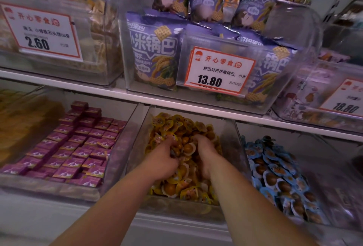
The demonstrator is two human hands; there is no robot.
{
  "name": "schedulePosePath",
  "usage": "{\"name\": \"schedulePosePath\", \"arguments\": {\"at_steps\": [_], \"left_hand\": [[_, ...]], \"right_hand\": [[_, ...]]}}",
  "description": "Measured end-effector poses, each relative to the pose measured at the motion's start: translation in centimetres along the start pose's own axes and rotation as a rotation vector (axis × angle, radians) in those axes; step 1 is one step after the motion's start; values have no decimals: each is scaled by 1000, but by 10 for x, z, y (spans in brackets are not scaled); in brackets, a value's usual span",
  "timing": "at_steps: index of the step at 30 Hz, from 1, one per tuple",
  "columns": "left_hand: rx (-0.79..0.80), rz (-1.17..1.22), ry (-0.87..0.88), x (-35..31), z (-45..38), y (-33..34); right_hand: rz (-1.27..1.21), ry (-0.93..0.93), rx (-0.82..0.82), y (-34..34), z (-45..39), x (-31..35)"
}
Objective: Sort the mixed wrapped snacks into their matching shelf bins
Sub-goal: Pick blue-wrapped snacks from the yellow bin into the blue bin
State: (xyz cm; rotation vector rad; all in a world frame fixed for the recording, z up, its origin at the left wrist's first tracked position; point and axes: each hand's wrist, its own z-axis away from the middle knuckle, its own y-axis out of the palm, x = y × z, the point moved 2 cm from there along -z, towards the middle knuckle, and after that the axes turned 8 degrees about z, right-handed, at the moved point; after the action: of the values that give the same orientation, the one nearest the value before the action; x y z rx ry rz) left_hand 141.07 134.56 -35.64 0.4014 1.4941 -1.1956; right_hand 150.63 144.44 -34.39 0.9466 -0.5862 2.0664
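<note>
Yellow-wrapped snacks (pixel 188 148) heaped in clear middle bin (pixel 234 143), lower shelf; left hand (pixel 164 159) and right hand (pixel 206 147) buried among them, fingers curled, grip unclear. Purple boxes (pixel 74 147) leftward, blue-wrapped snacks (pixel 279 173) rightward.

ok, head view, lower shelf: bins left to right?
Yellow-wrapped snacks → purple square packets → orange-yellow wrapped snacks, with left hand and right hand dug in → blue-wrapped snacks.
</note>
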Motion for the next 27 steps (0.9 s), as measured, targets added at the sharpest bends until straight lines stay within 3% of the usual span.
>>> {"name": "schedulePosePath", "arguments": {"at_steps": [3, 8, 10, 13, 15, 18, 24, 27], "left_hand": [[-92, 230, 28, -3, 3, -2], [-223, 593, -32, -15, 14, -14], [-177, 724, 10, -18, 20, -22], [-44, 698, 97, -17, 29, -29], [-37, 563, 127, -11, 32, -30], [-30, 388, 128, -4, 34, -26], [-77, 275, 139, -3, 27, -21], [-142, 252, 179, -4, 25, -23]], "right_hand": [[-134, -6, 25, 0, 3, 1], [-308, -114, 211, 5, 5, 20], [-306, -160, 238, 0, 15, 29], [-275, -200, 247, -15, 29, 30], [-166, -243, 201, -24, 36, 22], [171, -294, -43, -36, 45, 11], [1192, -689, -261, -34, 59, 1], [1288, -713, -32, -19, 61, -6]]}}
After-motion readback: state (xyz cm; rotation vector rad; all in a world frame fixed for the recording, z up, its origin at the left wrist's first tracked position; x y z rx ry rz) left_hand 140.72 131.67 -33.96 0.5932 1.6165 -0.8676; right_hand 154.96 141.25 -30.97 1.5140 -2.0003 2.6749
